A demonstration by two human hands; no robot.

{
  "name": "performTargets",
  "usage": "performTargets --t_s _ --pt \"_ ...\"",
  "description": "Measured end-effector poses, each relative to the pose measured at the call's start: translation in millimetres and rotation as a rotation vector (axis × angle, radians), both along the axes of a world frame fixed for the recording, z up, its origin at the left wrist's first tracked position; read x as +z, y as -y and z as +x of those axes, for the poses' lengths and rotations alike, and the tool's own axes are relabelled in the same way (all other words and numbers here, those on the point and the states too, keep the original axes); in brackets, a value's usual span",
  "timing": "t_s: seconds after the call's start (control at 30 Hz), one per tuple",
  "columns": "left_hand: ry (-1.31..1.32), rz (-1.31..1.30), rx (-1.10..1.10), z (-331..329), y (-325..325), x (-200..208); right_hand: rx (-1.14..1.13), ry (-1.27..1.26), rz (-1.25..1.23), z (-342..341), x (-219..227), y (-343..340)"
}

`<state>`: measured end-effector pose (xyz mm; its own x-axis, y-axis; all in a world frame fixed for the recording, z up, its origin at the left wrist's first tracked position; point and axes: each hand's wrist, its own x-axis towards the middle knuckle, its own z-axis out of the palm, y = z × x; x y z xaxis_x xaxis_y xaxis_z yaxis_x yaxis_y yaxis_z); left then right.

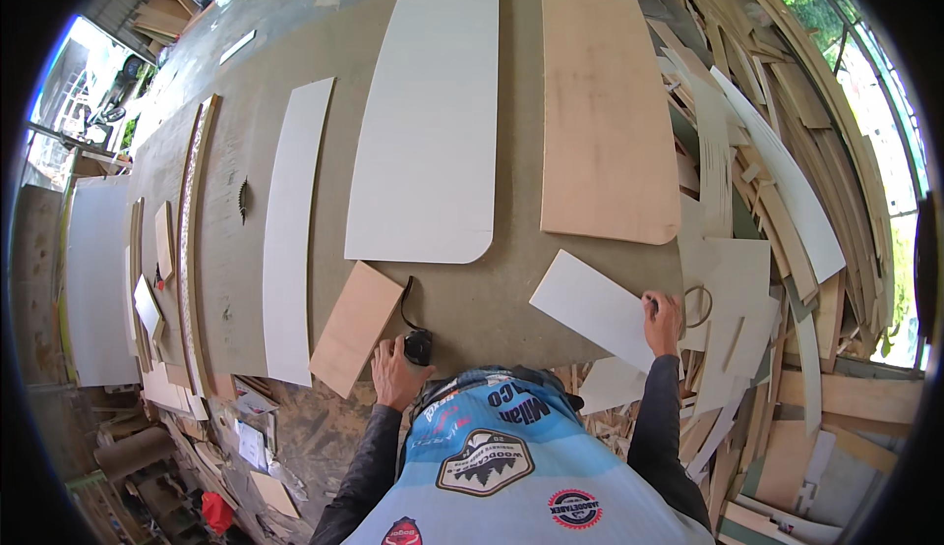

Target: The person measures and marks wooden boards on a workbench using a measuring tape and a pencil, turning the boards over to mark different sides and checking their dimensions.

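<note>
My left hand point(397, 376) is at the table's near edge, its fingers and thumb closed about a black tape measure point(418, 347) with a dark strap. Just beside it, a tan wood board point(356, 329) lies askew. Over the right end of a small white board point(592, 301), my right hand point(664, 323) is closed, with a small dark tip showing at the fingers. What that dark thing is cannot be made out. Farther off lie a large white panel point(428, 132) and a tan panel point(605, 117), each with a rounded near corner.
A narrow white panel point(297, 220) and a long wood strip point(197, 250) lie to the left, with a toothed saw blade point(243, 201) between them. Piled wood offcuts point(787, 181) crowd the right side. A thin ring point(699, 306) sits beside my right hand.
</note>
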<state>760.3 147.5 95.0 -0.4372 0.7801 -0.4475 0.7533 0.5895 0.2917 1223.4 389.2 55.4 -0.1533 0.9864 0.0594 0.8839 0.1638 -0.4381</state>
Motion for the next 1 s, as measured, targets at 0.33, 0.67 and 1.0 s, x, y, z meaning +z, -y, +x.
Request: performTargets --t_s 0.33,0.67,1.0 --pt "0.036 0.412 0.006 47 -21 -33 -0.053 -0.292 0.085 -61 0 -1" --pt "0.506 0.408 -0.222 118 -118 -35 0.1 -0.593 -0.044 -87 14 74" --pt "0.22 0.66 0.114 36 -83 -67 -0.089 -0.868 -0.401 -64 8 133"
